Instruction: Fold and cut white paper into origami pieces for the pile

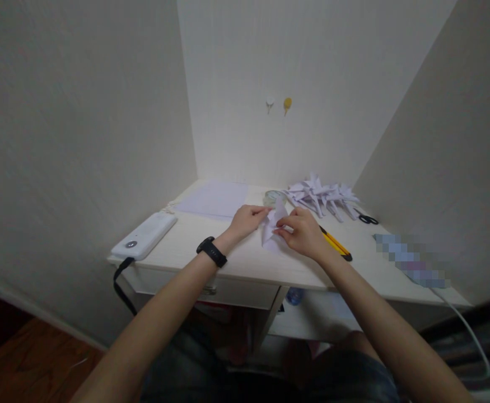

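A small folded piece of white paper stands on the pale desk between my two hands. My left hand, with a black band on its wrist, pinches the paper's upper left edge. My right hand pinches it from the right side. A flat sheet of white paper lies at the back left of the desk. Behind my hands sits a pile of several folded white paper shapes.
A white power bank with a black cable lies at the desk's left edge. A tape roll, black scissors and a yellow-and-black cutter lie around my right hand. A blurred item with a white cable rests at the right. Walls close in on three sides.
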`<state>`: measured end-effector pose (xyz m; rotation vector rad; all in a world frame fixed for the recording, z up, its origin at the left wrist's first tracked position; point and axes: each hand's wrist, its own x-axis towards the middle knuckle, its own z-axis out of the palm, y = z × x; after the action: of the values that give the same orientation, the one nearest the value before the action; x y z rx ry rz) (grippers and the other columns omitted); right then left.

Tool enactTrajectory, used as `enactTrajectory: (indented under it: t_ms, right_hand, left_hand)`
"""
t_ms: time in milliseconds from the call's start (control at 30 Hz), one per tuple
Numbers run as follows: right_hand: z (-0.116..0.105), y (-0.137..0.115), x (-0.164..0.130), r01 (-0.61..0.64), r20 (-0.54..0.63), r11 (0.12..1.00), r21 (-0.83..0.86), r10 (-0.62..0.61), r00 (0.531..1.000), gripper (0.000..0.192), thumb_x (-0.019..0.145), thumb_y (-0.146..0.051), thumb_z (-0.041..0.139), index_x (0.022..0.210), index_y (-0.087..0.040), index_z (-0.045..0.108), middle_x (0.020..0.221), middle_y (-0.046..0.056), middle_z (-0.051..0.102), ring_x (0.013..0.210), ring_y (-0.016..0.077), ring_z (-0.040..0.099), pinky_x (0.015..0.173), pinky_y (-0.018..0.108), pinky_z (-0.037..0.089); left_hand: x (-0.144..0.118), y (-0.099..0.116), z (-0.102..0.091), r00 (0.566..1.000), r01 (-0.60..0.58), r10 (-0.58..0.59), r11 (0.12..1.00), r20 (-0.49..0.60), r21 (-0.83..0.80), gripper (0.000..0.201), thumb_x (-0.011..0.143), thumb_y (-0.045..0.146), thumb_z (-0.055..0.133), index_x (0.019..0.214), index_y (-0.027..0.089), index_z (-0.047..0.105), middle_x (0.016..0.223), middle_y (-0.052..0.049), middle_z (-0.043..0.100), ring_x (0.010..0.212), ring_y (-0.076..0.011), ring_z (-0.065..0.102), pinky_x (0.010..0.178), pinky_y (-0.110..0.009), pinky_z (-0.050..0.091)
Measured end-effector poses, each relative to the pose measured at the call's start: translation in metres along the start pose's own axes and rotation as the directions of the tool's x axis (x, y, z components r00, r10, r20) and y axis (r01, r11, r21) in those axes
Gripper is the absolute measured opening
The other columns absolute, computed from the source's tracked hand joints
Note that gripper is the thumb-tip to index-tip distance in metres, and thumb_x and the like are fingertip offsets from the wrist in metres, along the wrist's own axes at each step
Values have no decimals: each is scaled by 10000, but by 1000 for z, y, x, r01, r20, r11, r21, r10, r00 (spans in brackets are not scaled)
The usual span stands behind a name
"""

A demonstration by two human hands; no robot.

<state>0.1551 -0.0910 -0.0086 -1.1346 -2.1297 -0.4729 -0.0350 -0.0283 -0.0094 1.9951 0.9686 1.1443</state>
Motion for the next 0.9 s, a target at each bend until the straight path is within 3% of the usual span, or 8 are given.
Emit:
enactTrajectory:
  t_ms: [133, 300, 400, 600, 767, 900]
  right_hand:
    - [10, 5, -12, 7, -77, 999, 45, -4, 997, 93, 829, -273, 712, 812, -192, 755, 704, 65, 666, 743, 223, 553, 694, 355, 396]
    - [15, 6, -22, 42, -136, 997, 63, -33, 990, 97, 859, -275, 680, 837, -201, 740, 726, 55, 690, 779, 231, 555, 723, 376, 403]
    - [15, 6, -23, 40, -148, 997, 61, -30, 989, 91, 857, -271, 680, 828, -206, 737, 717, 53, 687, 779, 233, 555, 725, 384, 403]
    - [14, 4, -23, -3, -150, 997, 71, 14, 989, 80, 845, -260, 678, 805, -219, 733, 715, 51, 671, 752, 225, 547, 705, 376, 395]
    - [15, 0, -24, -7, -171, 999, 47, 15, 985, 75, 844, -257, 678, 808, -216, 728, 701, 50, 658, 760, 228, 538, 711, 377, 378]
    - [18, -2, -24, 20, -185, 999, 24, -15, 983, 107, 871, -275, 652, 814, -221, 725, 714, 50, 673, 777, 229, 534, 724, 380, 367]
  left_hand:
    - [1, -14, 8, 999, -40, 37, 991, -29, -131, 227, 807, 211, 687, 1007, 160, 780, 925, -77, 773, 823, -159, 680, 823, -294, 498]
    - [-4, -14, 10, 998, -39, 32, 989, -51, -143, 454, 723, 259, 794, 1166, 186, 725, 705, -3, 722, 668, -133, 629, 716, -279, 495]
    - [-7, -11, 10, 996, -40, 31, 992, -79, -116, 432, 727, 239, 788, 1151, 178, 730, 705, -9, 717, 681, -137, 635, 705, -273, 498]
    - [-8, -5, 10, 1000, -16, 16, 971, -1, -239, 459, 728, 109, 738, 1184, 121, 686, 754, -40, 742, 710, -139, 666, 743, -279, 530]
    - [-8, -5, 12, 994, -34, 4, 961, -108, -275, 468, 717, 49, 709, 1177, 121, 667, 802, -40, 743, 742, -138, 689, 751, -269, 541]
    - [-9, -9, 15, 995, -36, 15, 973, -94, -227, 424, 723, 68, 718, 1136, 154, 677, 732, -9, 722, 691, -130, 676, 711, -256, 524]
